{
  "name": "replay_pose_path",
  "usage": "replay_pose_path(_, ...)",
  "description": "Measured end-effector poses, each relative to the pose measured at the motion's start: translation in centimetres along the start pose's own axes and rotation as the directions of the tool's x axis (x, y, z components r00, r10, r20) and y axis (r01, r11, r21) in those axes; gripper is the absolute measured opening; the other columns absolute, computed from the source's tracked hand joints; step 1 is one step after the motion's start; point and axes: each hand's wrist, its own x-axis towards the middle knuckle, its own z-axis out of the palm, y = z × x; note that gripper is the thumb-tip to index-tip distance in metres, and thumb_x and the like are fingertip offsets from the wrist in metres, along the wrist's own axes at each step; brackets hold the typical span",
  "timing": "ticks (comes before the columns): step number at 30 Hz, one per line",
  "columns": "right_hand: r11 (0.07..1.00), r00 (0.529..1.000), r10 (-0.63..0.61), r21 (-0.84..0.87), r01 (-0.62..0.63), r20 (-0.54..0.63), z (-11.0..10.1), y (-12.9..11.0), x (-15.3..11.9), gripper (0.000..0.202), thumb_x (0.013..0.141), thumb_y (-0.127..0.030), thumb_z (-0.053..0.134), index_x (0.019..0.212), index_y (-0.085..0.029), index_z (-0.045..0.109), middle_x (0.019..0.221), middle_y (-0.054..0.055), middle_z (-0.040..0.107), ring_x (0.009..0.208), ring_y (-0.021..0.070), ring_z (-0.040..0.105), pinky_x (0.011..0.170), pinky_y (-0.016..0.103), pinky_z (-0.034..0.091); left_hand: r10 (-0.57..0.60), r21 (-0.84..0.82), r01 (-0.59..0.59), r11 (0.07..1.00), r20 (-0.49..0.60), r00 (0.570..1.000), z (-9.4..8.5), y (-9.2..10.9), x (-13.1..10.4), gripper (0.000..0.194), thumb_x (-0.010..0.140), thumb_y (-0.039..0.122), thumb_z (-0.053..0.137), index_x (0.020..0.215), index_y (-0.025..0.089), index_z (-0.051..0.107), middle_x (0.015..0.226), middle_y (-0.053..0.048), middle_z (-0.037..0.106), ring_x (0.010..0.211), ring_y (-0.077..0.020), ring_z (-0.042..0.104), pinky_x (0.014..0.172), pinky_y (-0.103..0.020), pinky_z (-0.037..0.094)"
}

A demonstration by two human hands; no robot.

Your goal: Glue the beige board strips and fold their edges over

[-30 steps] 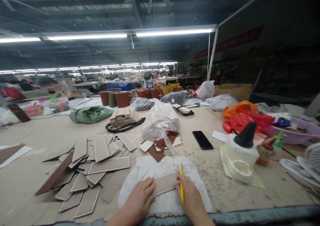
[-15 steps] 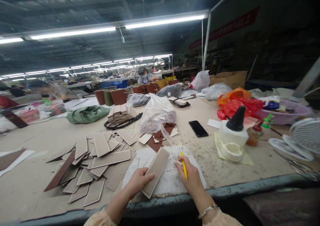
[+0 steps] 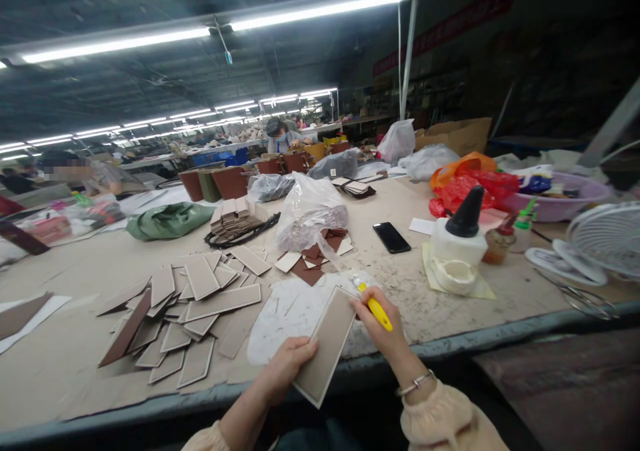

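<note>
My left hand [image 3: 290, 366] grips a flat beige rectangular panel [image 3: 327, 351] with a pale border by its left edge, thumb on top. The panel is tilted over the table's front edge. In my right hand [image 3: 391, 331] is a small yellow-handled brush [image 3: 379, 312], its pale tip pointing up and away. The fingertips of that hand touch the panel's upper right edge. Beneath both hands lies a stained white sheet [image 3: 295, 304]. A loose pile of similar beige panels [image 3: 200, 278] lies to the left.
A white bottle with a black cone top [image 3: 457, 248] stands at right, near a black phone [image 3: 391, 238]. A clear plastic bag [image 3: 310, 204] sits behind brown pieces [image 3: 307, 271]. Farther right are scissors [image 3: 587, 303], a white fan [image 3: 607, 241] and a purple basin [image 3: 555, 201].
The panel has come nearer to me and slightly right, off the sheet. My right hand with the brush has moved in to the panel's edge. The view has shifted a little.
</note>
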Motion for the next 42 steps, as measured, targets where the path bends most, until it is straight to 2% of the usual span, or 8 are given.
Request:
replay_pose_path(8,0.998,0.985,-0.052,-0.042,0.045,-0.166,-1.0,-0.2,0.1,0.026,0.080,-0.039,0.063,0.071,-0.022,0.045,0.060,-0.006,0.048,0.053,0.0106,0.050,0.051,0.022,0.040,0.011,-0.186,0.025,0.982,0.190,0.982,0.5,-1.0,-1.5,0.064,0.071,0.061,0.067,0.107,0.009,0.063,0.085,-0.013,0.069,0.070,-0.0220,0.067,0.056,-0.026,0.051)
replay_pose_path(17,0.998,0.997,-0.051,0.024,0.053,-0.063,-0.9,-0.6,0.0,0.026,0.080,-0.041,0.065,0.078,-0.022,0.047,0.074,-0.001,0.060,0.066,0.0143,0.056,0.063,0.026,0.046,0.048,-0.034,-0.044,0.998,0.146,0.988,-0.1,-1.3,-1.6,0.055,0.068,0.057,0.072,0.090,0.007,0.069,0.069,-0.008,0.065,0.056,-0.0116,0.059,0.047,-0.017,0.047)
replay_pose_path(20,0.972,0.999,0.018,0.236,-0.009,-0.036,-1.2,-1.0,0.1,0.025,0.081,-0.041,0.065,0.080,-0.023,0.047,0.075,-0.001,0.062,0.069,0.0146,0.057,0.066,0.027,0.047,0.089,-0.014,-0.088,0.996,0.174,0.981,-1.3,-1.4,-2.0,0.053,0.071,0.056,0.071,0.090,0.007,0.070,0.069,-0.007,0.065,0.056,-0.0114,0.059,0.048,-0.017,0.048)
replay_pose_path(24,0.633,0.987,0.162,0.765,-0.121,0.022,-3.0,-2.0,0.7,0.031,0.086,-0.052,0.054,0.077,-0.024,0.045,0.057,-0.004,0.054,0.052,0.0115,0.051,0.051,0.022,0.044,0.144,-0.136,-0.151,0.979,-0.059,0.988,-5.2,-0.2,-2.8,0.042,0.076,0.045,0.071,0.099,0.009,0.067,0.074,-0.008,0.068,0.062,-0.0150,0.063,0.047,-0.018,0.050)
replay_pose_path(28,0.236,0.974,0.183,0.956,-0.176,0.134,-4.4,-2.6,1.0,0.032,0.092,-0.047,0.045,0.072,-0.023,0.046,0.042,-0.011,0.027,0.034,0.0054,0.024,0.036,0.013,0.030,0.174,-0.373,-0.424,0.826,-0.545,0.820,-11.1,2.9,-3.1,0.026,0.085,0.019,0.058,0.109,0.009,0.061,0.094,-0.012,0.070,0.083,-0.0203,0.070,0.067,-0.026,0.059)
replay_pose_path(31,0.115,0.980,0.142,0.981,-0.155,0.139,-4.2,-3.0,0.7,0.031,0.097,-0.038,0.040,0.071,-0.021,0.046,0.039,-0.015,0.016,0.029,0.0027,0.002,0.029,0.009,0.014,0.127,-0.497,-0.476,0.726,-0.583,0.803,-13.6,4.7,-3.2,0.031,0.094,0.024,0.042,0.116,0.007,0.056,0.110,-0.019,0.065,0.100,-0.0229,0.067,0.073,-0.030,0.059)
replay_pose_path(37,0.041,0.977,0.135,0.984,-0.173,0.166,-3.4,-3.6,0.2,0.033,0.097,-0.037,0.041,0.069,-0.020,0.046,0.033,-0.018,0.011,0.026,-0.0001,-0.009,0.028,0.009,0.002,0.188,-0.317,-0.356,0.879,-0.455,0.870,-8.6,3.6,-2.2,0.023,0.073,0.026,0.075,0.090,0.012,0.068,0.081,-0.005,0.066,0.075,-0.0145,0.063,0.072,-0.023,0.053)
replay_pose_path(42,-0.196,0.951,-0.059,0.931,-0.309,0.303,-3.2,-3.1,0.1,0.033,0.097,-0.036,0.040,0.071,-0.020,0.052,0.031,-0.016,0.023,0.021,-0.0007,0.006,0.028,0.009,0.005,0.466,0.054,-0.482,0.874,-0.368,0.804,-2.4,4.4,-1.4,0.026,0.071,0.039,0.074,0.073,0.013,0.070,0.070,-0.002,0.061,0.071,-0.0135,0.056,0.068,-0.022,0.047)
